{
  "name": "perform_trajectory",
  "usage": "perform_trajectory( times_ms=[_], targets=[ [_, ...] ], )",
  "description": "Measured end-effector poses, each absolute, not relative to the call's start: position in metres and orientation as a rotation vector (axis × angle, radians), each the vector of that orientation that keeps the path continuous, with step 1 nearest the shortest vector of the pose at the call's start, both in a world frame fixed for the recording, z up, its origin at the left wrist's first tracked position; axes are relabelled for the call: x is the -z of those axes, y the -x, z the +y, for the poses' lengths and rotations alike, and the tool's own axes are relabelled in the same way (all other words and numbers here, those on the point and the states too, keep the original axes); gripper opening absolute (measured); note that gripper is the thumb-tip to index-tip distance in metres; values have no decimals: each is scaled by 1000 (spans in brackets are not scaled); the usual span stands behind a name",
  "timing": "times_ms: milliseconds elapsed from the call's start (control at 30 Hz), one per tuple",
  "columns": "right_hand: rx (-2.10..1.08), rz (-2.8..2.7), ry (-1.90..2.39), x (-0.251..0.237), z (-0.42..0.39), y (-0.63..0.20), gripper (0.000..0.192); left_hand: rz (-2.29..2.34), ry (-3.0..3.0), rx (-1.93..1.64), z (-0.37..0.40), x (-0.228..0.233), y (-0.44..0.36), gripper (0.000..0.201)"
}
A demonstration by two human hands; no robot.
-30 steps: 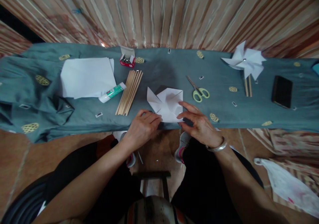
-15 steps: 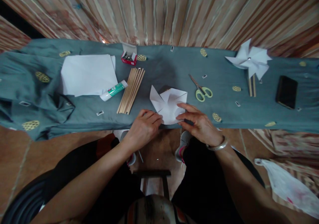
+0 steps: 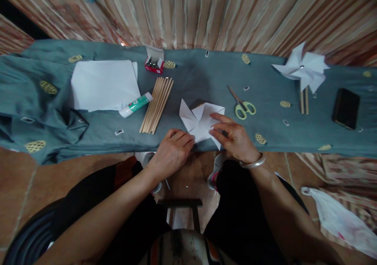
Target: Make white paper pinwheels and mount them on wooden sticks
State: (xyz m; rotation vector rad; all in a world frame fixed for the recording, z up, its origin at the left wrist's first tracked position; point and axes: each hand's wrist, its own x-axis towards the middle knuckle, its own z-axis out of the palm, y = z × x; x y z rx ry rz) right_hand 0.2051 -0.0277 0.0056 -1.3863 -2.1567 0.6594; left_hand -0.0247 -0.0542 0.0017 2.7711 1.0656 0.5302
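Observation:
A white paper square cut and partly folded into a pinwheel shape (image 3: 200, 119) lies near the front edge of a table covered in grey-green cloth (image 3: 194, 80). My left hand (image 3: 172, 151) rests at its lower left corner, fingertips pinching the paper's edge. My right hand (image 3: 234, 137), with a silver bangle on the wrist, presses on the paper's right side and bends a flap toward the centre.
A bundle of wooden sticks (image 3: 156, 104), a glue tube (image 3: 136, 104), a stack of white sheets (image 3: 104, 84) and a small red box (image 3: 153, 63) lie to the left. Green-handled scissors (image 3: 243, 104), a finished pinwheel (image 3: 303, 69) and a black phone (image 3: 346, 108) lie to the right.
My right hand has slid up and inward over the paper, folding its lower right flap toward the middle. The left hand has stayed at the lower left corner. The view has shifted slightly.

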Motion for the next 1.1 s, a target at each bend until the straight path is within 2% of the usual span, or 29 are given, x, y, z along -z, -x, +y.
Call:
perform_trajectory(
  times_ms=[500,1100],
  targets=[
    [-569,-2084,1436,3,-21,-185,6,1071,-2784,-519,-56,-4,25,18],
    [-594,-1988,1493,7,-19,-179,6,1069,-2793,-544,-56,-5,25,17]
  ],
)
